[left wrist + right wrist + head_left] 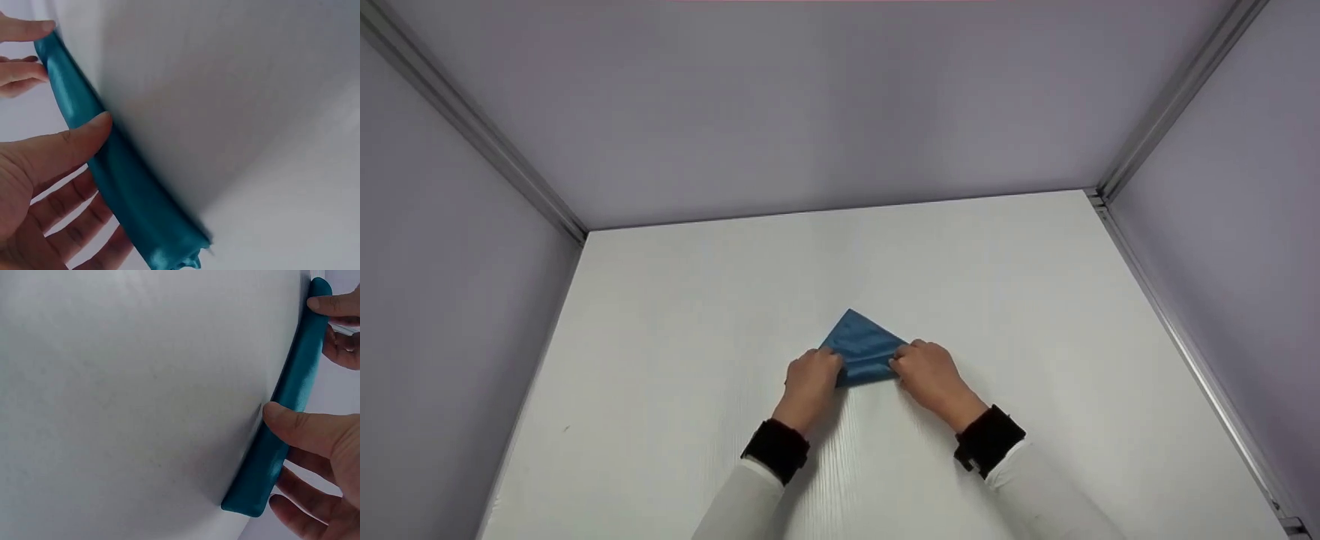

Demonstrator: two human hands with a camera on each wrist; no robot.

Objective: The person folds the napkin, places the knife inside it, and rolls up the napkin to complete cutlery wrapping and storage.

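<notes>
A shiny blue cloth [862, 343], folded to a triangle that points away from me, lies on the white table [697, 315]. Its near edge is rolled into a thick band [129, 191]. My left hand [829, 363] pinches the left end of the band, thumb [84, 138] on one side and fingers [79, 225] on the other. My right hand [901, 361] pinches the right end of the band [292, 382] the same way, with its thumb [292, 422] pressed on the cloth. Each wrist view also shows the other hand's fingertips at the far end of the band.
Grey walls close the table in on the left, back and right. Metal rails [1177, 337] run along the wall joints. A white tabletop surrounds the cloth on every side. Both wrists wear black bands over white sleeves.
</notes>
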